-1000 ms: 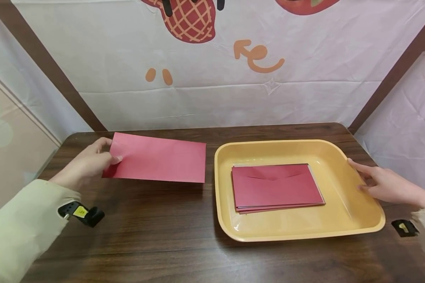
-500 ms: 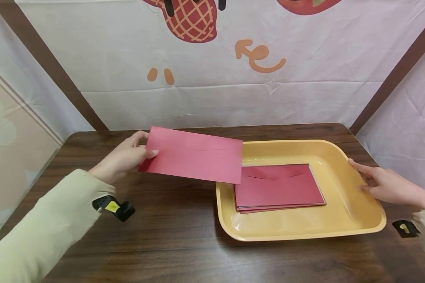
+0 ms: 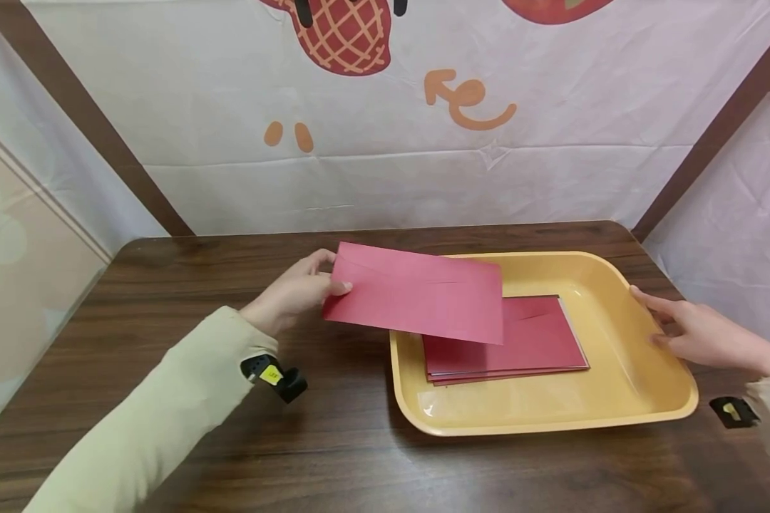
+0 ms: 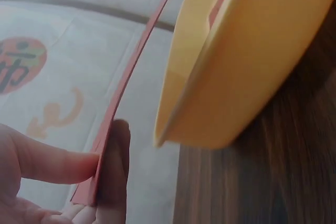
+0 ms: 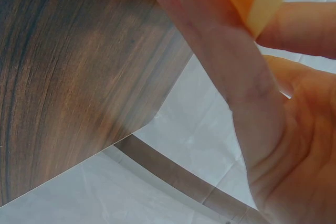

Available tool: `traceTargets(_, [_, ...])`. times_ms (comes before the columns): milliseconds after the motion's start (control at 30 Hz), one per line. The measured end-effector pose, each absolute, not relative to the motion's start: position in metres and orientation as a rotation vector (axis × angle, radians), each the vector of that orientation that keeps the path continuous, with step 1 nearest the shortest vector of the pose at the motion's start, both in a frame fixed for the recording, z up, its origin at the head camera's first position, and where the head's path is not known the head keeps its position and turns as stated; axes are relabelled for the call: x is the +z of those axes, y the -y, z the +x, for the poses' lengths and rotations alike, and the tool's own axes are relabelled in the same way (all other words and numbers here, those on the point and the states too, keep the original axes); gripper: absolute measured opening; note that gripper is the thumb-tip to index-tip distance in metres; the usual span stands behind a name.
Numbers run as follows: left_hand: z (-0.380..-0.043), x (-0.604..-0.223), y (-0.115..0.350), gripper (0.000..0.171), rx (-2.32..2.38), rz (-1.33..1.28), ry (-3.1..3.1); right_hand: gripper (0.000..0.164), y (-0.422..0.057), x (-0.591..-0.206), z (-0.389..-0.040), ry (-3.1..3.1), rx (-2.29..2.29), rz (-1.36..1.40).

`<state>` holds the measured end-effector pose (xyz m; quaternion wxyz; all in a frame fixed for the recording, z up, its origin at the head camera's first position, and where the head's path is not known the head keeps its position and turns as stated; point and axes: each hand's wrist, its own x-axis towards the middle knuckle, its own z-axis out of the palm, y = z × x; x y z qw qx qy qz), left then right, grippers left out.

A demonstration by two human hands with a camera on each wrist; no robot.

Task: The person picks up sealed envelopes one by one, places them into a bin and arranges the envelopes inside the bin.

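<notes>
Between thumb and fingers, my left hand (image 3: 298, 291) pinches a red envelope (image 3: 417, 293) by its left end. The envelope is tilted, its right part over the left side of a yellow tray (image 3: 616, 395). Seen nearly edge-on in the left wrist view, the envelope (image 4: 126, 77) is above the tray's rim. A stack of red envelopes (image 3: 539, 338) lies inside the tray, its upper left part hidden by the held one. My right hand (image 3: 702, 333) grips the tray's right rim; the right wrist view has thumb and fingers on either side of the tray wall (image 5: 270, 1).
The tray stands on a dark wooden table (image 3: 321, 442). Behind the table hangs a white printed cloth (image 3: 385, 189), with more cloth at both sides. A black strap (image 3: 272, 377) is on the left wrist, another strap (image 3: 733, 413) on the right.
My left hand has carried the envelope rightward from the table's left side until it overlaps the tray and part of the stack. The right hand and tray stay in place.
</notes>
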<state>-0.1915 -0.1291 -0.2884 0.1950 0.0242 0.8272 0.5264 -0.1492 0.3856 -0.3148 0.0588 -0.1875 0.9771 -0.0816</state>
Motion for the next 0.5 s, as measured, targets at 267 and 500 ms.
traceTargets(267, [-0.192, -0.297, 0.093, 0.037, 1.555, 0.083, -2.184, 0.076, -0.387, -0.317, -0.149, -2.975, -0.246, -0.581])
traceTargets(500, [-0.189, -0.302, 0.063, 0.037, 1.548, 0.065, -2.123, 0.076, -0.388, -0.318, -0.150, -2.978, -0.245, -0.598])
